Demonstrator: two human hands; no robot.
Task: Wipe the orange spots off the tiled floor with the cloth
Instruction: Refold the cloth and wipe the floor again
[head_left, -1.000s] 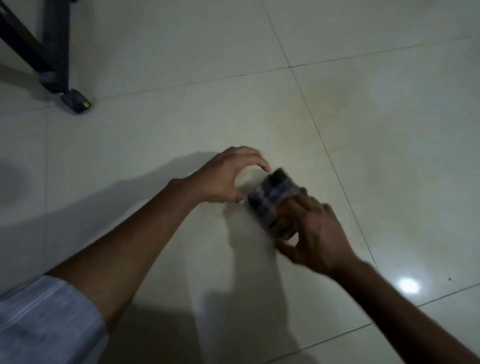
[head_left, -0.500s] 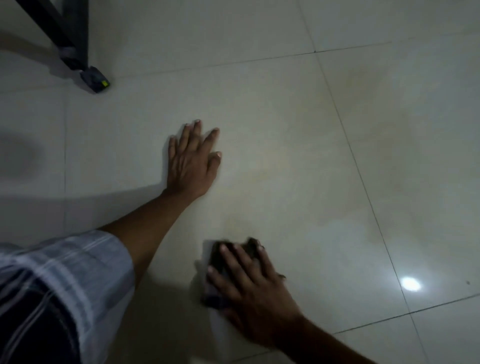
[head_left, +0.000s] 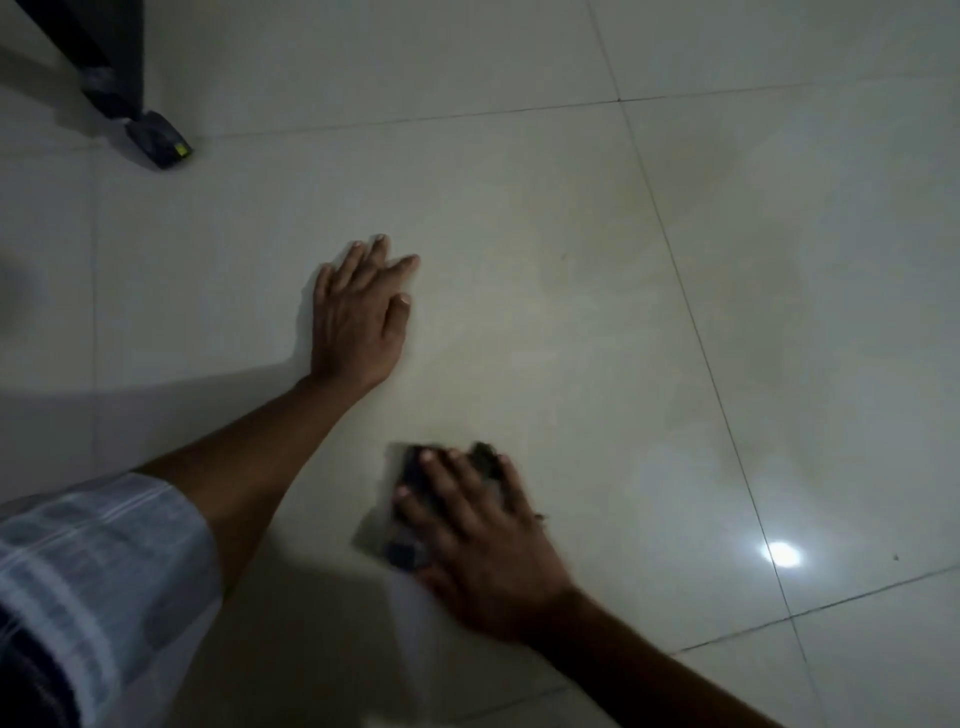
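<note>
A dark folded cloth (head_left: 410, 470) lies flat on the pale tiled floor (head_left: 571, 338), low in the middle of the view. My right hand (head_left: 483, 540) presses down on it with fingers spread, covering most of it; the cloth and hand are blurred by motion. My left hand (head_left: 358, 317) rests palm down on the tile further away, fingers apart, holding nothing. Faint yellowish smears (head_left: 561, 270) show on the tile right of my left hand. No sharp orange spots are visible in this dim light.
A dark furniture leg (head_left: 111, 67) with a black foot (head_left: 158, 137) stands at the far left. Grout lines cross the floor. A bright lamp reflection (head_left: 781, 553) shines on the tile at the right. My light checked sleeve (head_left: 98, 571) fills the lower left corner.
A second ago both hands held the cloth above the floor. My left hand then went flat on the tile, and my right hand pressed the cloth down nearer to me and keeps rubbing.
</note>
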